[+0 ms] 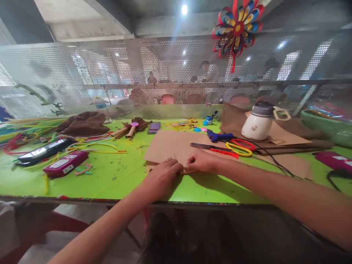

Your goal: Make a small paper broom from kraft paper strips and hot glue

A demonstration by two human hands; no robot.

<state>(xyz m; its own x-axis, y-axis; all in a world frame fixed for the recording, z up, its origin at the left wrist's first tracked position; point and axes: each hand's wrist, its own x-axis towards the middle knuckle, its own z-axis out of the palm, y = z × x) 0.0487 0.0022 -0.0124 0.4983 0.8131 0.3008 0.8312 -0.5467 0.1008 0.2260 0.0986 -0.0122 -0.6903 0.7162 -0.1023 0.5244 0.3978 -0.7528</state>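
Note:
A sheet of brown kraft paper (170,141) lies on the green table in front of me, its near edge under both hands. My left hand (165,175) is closed at that edge, fingers bent together over the paper. Beside it, my right hand (202,161) pinches the same edge with thumb and forefinger. The fingertips nearly meet, and the fold or strip between them is partly hidden. On the sheet, just beyond my right hand, rest scissors (242,149) with red and yellow handles and a blue glue gun (220,135).
A white jug (257,123) with a grey lid stands at right on brown sheets, near a green basket (330,126). Purple power strips (66,164) lie left and right. Pipe cleaners, a brown bag (84,124) and a black case (45,150) crowd the left. A perforated screen (123,73) rises behind.

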